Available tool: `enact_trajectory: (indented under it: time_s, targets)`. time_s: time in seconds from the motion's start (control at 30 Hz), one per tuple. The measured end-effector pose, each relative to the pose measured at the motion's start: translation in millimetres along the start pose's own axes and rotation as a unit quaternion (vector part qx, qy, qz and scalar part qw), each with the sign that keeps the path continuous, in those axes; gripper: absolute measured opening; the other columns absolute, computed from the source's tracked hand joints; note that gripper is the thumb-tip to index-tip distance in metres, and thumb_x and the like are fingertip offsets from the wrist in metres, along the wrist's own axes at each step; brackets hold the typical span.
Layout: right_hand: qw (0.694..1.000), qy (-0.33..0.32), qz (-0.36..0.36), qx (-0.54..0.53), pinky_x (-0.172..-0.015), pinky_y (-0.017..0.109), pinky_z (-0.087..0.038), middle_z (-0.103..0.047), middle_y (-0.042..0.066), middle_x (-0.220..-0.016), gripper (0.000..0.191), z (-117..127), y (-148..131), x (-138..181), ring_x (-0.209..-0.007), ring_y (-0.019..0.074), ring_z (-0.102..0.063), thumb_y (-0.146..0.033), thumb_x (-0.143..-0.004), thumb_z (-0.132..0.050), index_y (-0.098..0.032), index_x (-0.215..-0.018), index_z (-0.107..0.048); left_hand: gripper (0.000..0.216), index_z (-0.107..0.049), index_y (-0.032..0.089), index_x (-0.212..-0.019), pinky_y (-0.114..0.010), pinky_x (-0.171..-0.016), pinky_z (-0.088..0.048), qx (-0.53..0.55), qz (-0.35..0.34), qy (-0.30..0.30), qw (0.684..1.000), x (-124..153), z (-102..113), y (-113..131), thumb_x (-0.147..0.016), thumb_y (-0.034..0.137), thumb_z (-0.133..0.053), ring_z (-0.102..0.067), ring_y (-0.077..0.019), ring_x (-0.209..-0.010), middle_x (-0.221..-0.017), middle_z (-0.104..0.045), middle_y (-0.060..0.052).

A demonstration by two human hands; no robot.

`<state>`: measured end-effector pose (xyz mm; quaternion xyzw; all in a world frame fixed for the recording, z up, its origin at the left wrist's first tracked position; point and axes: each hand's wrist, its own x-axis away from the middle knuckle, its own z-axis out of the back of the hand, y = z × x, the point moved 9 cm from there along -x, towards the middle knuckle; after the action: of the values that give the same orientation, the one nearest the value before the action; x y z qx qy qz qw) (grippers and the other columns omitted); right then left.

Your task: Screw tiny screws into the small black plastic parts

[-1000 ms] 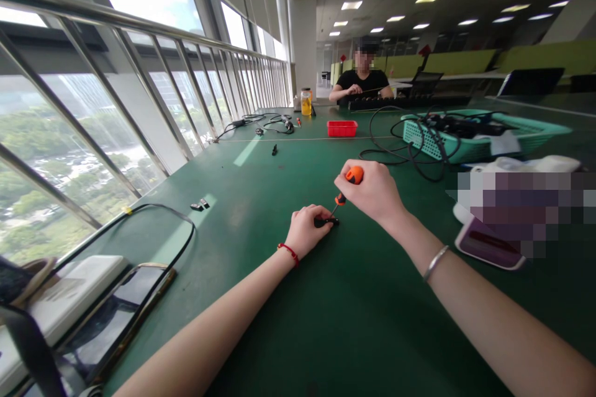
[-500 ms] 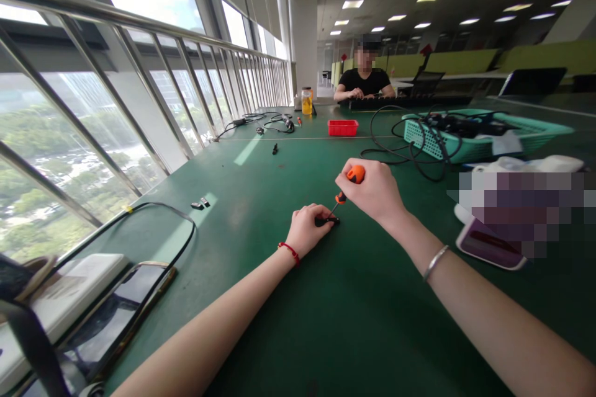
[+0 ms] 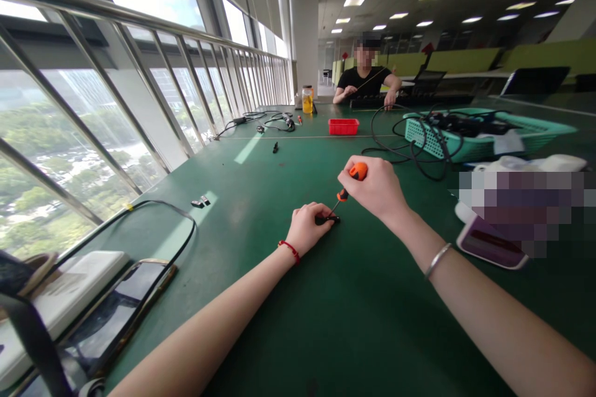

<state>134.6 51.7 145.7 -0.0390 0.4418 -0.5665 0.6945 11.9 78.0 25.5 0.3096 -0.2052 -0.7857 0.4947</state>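
Note:
My left hand (image 3: 307, 226) rests on the green table (image 3: 326, 322), fingers pinched on a small black part (image 3: 327, 219) that lies on the surface. My right hand (image 3: 379, 189) is wrapped round an orange-handled screwdriver (image 3: 354, 177), which slants down to the left with its tip on the black part. A red string bracelet is on my left wrist and a silver bangle on my right.
Two small black pieces (image 3: 200, 202) lie to the left. A black cable (image 3: 158, 211) loops toward a tablet (image 3: 116, 310) at the near left. A phone (image 3: 488, 248) lies right, a teal basket (image 3: 465, 133) with cables and a red tray (image 3: 343, 127) beyond. A person (image 3: 367, 77) sits at the far end.
My right hand and the screwdriver handle have risen slightly and shifted right. The person at the far end has moved an arm onto the table. My left hand stays put.

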Motion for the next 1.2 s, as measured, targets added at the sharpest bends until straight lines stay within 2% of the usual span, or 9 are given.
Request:
enact_trajectory:
  time_s: [0.17,0.33,0.47,0.53,0.7,0.87,0.97,1.1,1.2]
  targets:
    - [1.0,-0.014,0.001,0.019,-0.047,0.024,-0.028,-0.052,-0.003,-0.052,0.02,-7,-1,3,-0.049,0.0116,-0.043,-0.036,-0.071,-0.052,-0.021,-0.058,-0.052,0.006,-0.064,0.02,-0.079,-0.032,-0.08,-0.045,-0.006,-0.003,0.001,1.0,0,0,0,-0.074,0.022,-0.062,-0.057,-0.0178,-0.085,-0.085,-0.065,0.0]
    - [0.999,-0.022,0.014,0.048,-0.048,0.024,-0.027,-0.052,-0.002,-0.052,0.031,-9,-4,3,-0.051,0.0123,-0.042,-0.047,-0.077,-0.048,-0.022,-0.059,-0.05,0.005,-0.064,0.02,-0.078,-0.032,-0.08,-0.045,-0.003,0.0,0.0,1.0,0,0,1,-0.074,0.022,-0.061,-0.057,-0.0179,-0.085,-0.085,-0.065,0.0]
    - [0.999,-0.028,0.013,0.039,-0.049,0.023,-0.028,-0.053,-0.005,-0.057,0.013,-8,-7,4,-0.053,0.0122,-0.045,-0.036,-0.071,-0.054,-0.024,-0.073,-0.049,0.004,-0.063,0.02,-0.077,-0.032,-0.081,-0.045,0.0,0.004,0.0,1.0,0,1,1,-0.074,0.02,-0.061,-0.058,-0.0176,-0.085,-0.086,-0.065,0.0]
    - [0.999,-0.034,0.012,0.039,-0.049,0.022,-0.028,-0.053,-0.006,-0.059,0.015,-8,-9,5,-0.053,0.0121,-0.046,-0.032,-0.068,-0.055,-0.025,-0.079,-0.046,0.005,-0.063,0.02,-0.077,-0.032,-0.082,-0.045,0.0,0.004,0.001,1.0,0,2,1,-0.073,0.019,-0.062,-0.058,-0.0175,-0.085,-0.085,-0.065,0.0]
    - [0.997,-0.028,0.0,0.07,-0.05,0.024,-0.026,-0.054,-0.002,-0.057,0.03,-7,-8,5,-0.054,0.0143,-0.046,-0.05,-0.078,-0.047,-0.023,-0.066,-0.047,0.004,-0.063,0.02,-0.077,-0.032,-0.082,-0.046,0.0,0.002,-0.001,1.0,0,2,2,-0.074,0.02,-0.061,-0.058,-0.0172,-0.084,-0.085,-0.065,0.0]
    - [0.998,-0.042,0.008,0.043,-0.05,0.023,-0.028,-0.055,-0.004,-0.061,0.012,-8,-11,5,-0.054,0.0134,-0.048,-0.034,-0.071,-0.053,-0.024,-0.077,-0.049,0.004,-0.063,0.02,-0.078,-0.032,-0.08,-0.046,-0.003,-0.001,0.002,1.0,0,2,1,-0.074,0.02,-0.062,-0.058,-0.0175,-0.084,-0.084,-0.065,0.0]
    - [0.998,-0.053,-0.001,0.037,-0.049,0.023,-0.027,-0.054,-0.005,-0.059,0.02,-10,-9,6,-0.052,0.013,-0.047,-0.042,-0.071,-0.055,-0.025,-0.079,-0.049,0.004,-0.064,0.02,-0.077,-0.031,-0.079,-0.046,-0.005,-0.006,0.005,1.0,0,2,2,-0.074,0.02,-0.062,-0.058,-0.0173,-0.083,-0.083,-0.065,0.0]
    - [0.998,-0.03,-0.004,0.057,-0.05,0.025,-0.028,-0.053,-0.002,-0.056,0.035,-7,-8,5,-0.055,0.0145,-0.047,-0.056,-0.077,-0.048,-0.023,-0.064,-0.051,0.005,-0.065,0.02,-0.078,-0.03,-0.079,-0.046,-0.005,-0.009,0.004,1.0,1,2,2,-0.074,0.021,-0.061,-0.058,-0.0168,-0.083,-0.084,-0.065,0.0]
    - [0.998,-0.037,0.013,0.041,-0.051,0.024,-0.029,-0.055,-0.003,-0.059,0.017,-8,-11,6,-0.056,0.0136,-0.048,-0.041,-0.073,-0.053,-0.024,-0.071,-0.052,0.007,-0.065,0.02,-0.079,-0.03,-0.078,-0.045,-0.007,-0.007,0.001,1.0,0,0,2,-0.074,0.022,-0.061,-0.058,-0.0171,-0.083,-0.083,-0.064,0.0]
